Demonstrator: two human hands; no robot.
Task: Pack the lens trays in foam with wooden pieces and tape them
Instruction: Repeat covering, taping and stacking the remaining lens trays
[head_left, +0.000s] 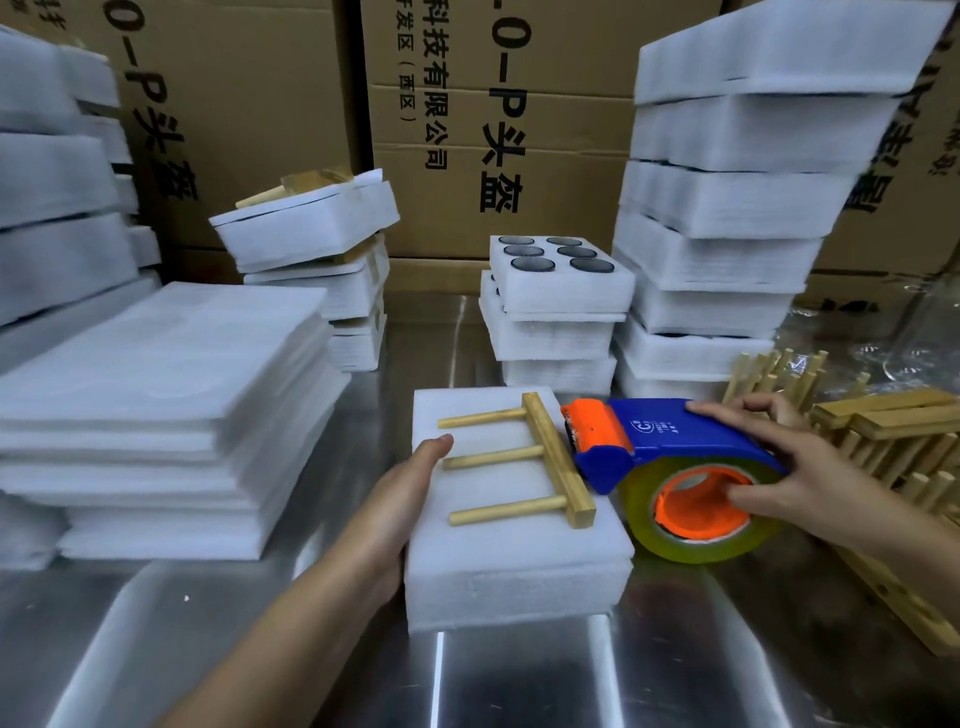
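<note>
Foam pack (509, 551): centre of steel table (208, 649), closed, wooden piece (558, 460) lying flat on top.
Left hand (400, 499): pressed against pack's left side, thumb on top edge.
Right hand (795, 467): clamped round tape dispenser (670, 441), at pack's right edge.
Behind: open lens tray (561, 270) topping a stack.

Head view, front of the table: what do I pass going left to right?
Stack of foam sheets → left hand → foam block with a wooden piece on top → tape dispenser → right hand gripping it → pile of wooden pieces.
</note>
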